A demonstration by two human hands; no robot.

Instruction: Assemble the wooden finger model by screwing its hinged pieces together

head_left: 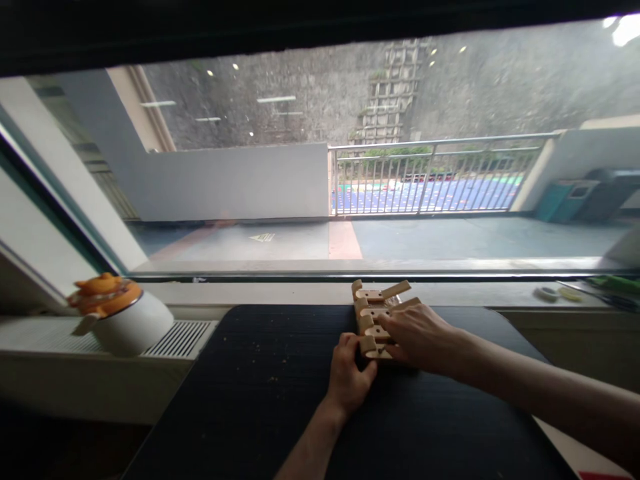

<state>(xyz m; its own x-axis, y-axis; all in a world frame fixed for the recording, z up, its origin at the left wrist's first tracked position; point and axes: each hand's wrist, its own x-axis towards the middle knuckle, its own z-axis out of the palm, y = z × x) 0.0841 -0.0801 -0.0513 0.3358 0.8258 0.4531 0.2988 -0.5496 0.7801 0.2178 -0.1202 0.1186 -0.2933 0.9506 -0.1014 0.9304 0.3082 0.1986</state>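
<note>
A pale wooden frame (371,295) lies along the far part of the black table, with several rounded, drilled slats and upright end blocks in a row. One wooden strip (396,289) at its far end is tilted up to the right. My left hand (346,375) is closed at the frame's near left corner, thumb and fingers around the edge. From the right, my right hand (417,337) reaches over the frame, its fingers curled and pressed onto the slats. A second raised strip (407,304) shows just beyond its knuckles. Under the right palm, part of the frame is hidden.
The black table (240,413) carries small crumbs at left. A white pot (135,325) with an orange lid stands on the sill at left, beside a vent grille (180,339). Tape rolls (546,294) and a green item (615,287) lie at right. A large window stands behind.
</note>
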